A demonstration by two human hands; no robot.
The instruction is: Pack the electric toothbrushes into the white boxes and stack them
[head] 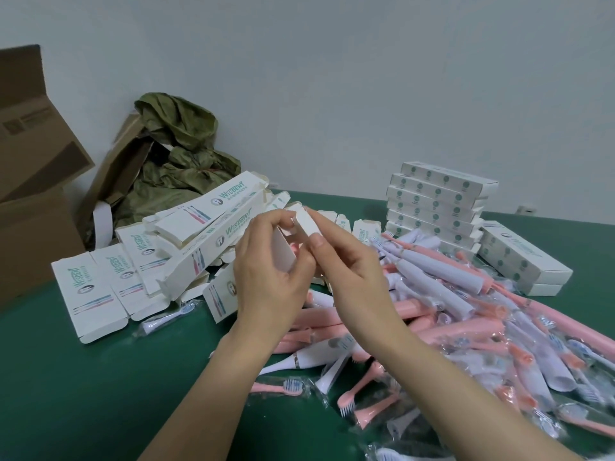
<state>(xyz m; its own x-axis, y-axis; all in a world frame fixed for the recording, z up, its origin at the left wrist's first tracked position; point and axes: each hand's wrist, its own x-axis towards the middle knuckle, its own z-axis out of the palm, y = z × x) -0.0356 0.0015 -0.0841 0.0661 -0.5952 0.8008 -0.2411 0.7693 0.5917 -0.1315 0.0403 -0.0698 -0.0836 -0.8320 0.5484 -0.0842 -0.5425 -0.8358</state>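
In the head view, you have a white box (284,252) lifted above the green table (100,377), held between both hands near the middle of the frame. Your left hand (266,277) takes it from below, with the fingers curled round the body and the thumb up by the open end. Your right hand (349,271) pinches the end flap (307,224) between thumb and forefinger. The flap is tilted up and not tucked in. A bit of pink shows at the mouth of the box (I cannot tell whether it is a toothbrush inside or part of the heap behind).

Below and to the right of your hands lies the heap of toothbrushes (449,311), pink and white handles in clear wrap, with loose brush heads (293,387) at its near edge. To the left is a jumble of loose boxes (199,227) — some flat, some opened into sleeves — printed with a green logo. At the back right a stack of closed boxes (436,204) stands several high, and just right of it two more closed boxes (522,257) lie one on the other. At the far left stands a brown carton (30,194), with an olive-green bag (179,154) slumped beside it against the wall (366,78).
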